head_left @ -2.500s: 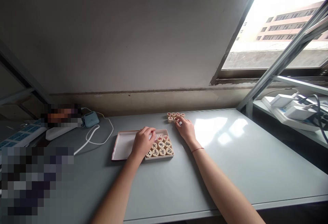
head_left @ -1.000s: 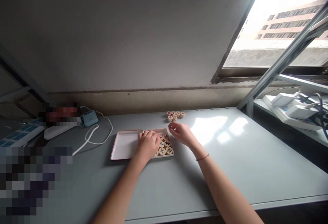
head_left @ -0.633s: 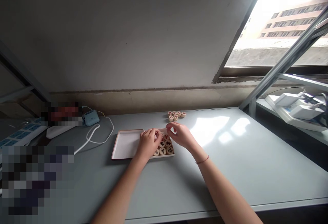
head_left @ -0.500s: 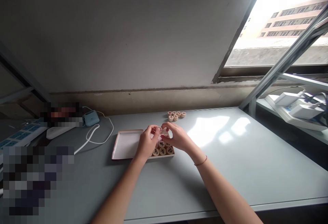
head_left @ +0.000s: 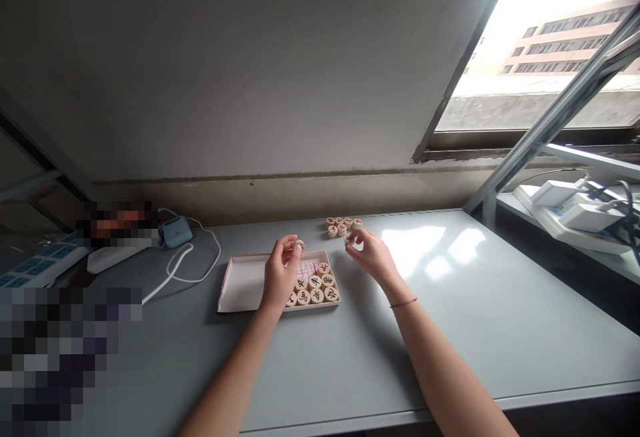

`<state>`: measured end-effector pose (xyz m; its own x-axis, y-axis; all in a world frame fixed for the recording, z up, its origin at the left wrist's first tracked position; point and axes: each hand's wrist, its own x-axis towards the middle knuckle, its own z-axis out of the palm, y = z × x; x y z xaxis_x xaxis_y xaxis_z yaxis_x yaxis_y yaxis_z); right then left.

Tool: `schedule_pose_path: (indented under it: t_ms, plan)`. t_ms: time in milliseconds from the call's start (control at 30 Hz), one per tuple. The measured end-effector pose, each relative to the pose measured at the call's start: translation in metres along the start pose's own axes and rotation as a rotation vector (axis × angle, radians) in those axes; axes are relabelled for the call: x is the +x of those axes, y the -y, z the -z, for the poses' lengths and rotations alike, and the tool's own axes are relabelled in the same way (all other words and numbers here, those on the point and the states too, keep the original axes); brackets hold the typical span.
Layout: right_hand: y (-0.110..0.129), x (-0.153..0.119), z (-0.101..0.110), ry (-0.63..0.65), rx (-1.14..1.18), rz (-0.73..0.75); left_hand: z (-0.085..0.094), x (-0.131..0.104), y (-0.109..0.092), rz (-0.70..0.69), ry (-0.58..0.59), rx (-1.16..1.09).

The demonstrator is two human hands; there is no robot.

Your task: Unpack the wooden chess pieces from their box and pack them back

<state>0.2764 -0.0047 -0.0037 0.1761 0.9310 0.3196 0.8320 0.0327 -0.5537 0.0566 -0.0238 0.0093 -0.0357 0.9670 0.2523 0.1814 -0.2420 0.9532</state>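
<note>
Between the thumb and fingers of my left hand (head_left: 281, 270) is a round wooden Chinese chess piece (head_left: 299, 245), held above the open box (head_left: 333, 303). My right hand (head_left: 373, 255) pinches another Chinese chess piece (head_left: 349, 241) to the right of the box, just in front of a small group. That group (head_left: 341, 229) of several pieces with red characters stands near the back of the table. Inside the box's right part lie several pieces (head_left: 316, 295) with dark characters, and pink lines show on its floor. My left hand hides some of the box.
On the left, a white cable (head_left: 169, 279) and a pale blue device (head_left: 176, 231) lie near a power strip (head_left: 47, 253). White adapters (head_left: 583, 213) sit on a shelf at the right. Sunlight falls on the grey table (head_left: 425, 350) beneath the window.
My hands were together over the box; now they are apart. My right hand has moved right, out past the box, with a piece in it. My left hand has shifted slightly left and up.
</note>
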Motion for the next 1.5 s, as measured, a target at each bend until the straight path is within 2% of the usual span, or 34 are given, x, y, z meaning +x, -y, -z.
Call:
schedule_pose_path:
  t_ms: [100,200,300,400,500,567,633,700,800,933,1200,1500]
  plan:
    - [-0.022,0.005,-0.006,0.018,-0.084,-0.102,0.001,0.001,0.000,0.009,0.012,0.023]
    - [-0.021,0.006,-0.008,-0.023,-0.080,-0.137,0.000,0.000,0.000,-0.021,0.025,0.083]
    - [0.010,-0.002,-0.005,-0.033,0.160,0.005,0.000,-0.002,-0.002,-0.159,0.031,0.251]
    - [0.053,-0.018,-0.001,0.186,0.494,0.156,0.001,-0.004,-0.004,-0.323,0.065,0.420]
    - [0.080,-0.031,-0.001,0.237,0.577,0.189,0.000,-0.006,-0.003,-0.411,0.100,0.490]
    - [0.082,-0.032,-0.001,0.239,0.607,0.172,0.000,-0.006,-0.001,-0.439,0.112,0.512]
    - [0.071,-0.025,-0.001,0.210,0.622,0.133,-0.001,-0.006,0.000,-0.461,0.122,0.540]
    - [0.051,-0.015,0.001,0.098,0.566,0.065,-0.001,-0.006,0.000,-0.469,0.122,0.573]
    - [0.015,0.000,0.004,-0.091,0.324,-0.038,0.001,-0.005,-0.001,-0.455,0.118,0.600]
    - [-0.019,0.008,0.001,-0.075,0.165,-0.088,0.003,-0.003,0.001,-0.431,0.116,0.607]
    - [-0.029,0.005,-0.015,-0.049,0.029,-0.058,0.003,-0.001,0.003,-0.423,0.107,0.609]
    - [-0.040,0.017,-0.034,-0.138,0.005,-0.007,0.004,0.000,0.006,-0.409,0.112,0.606]
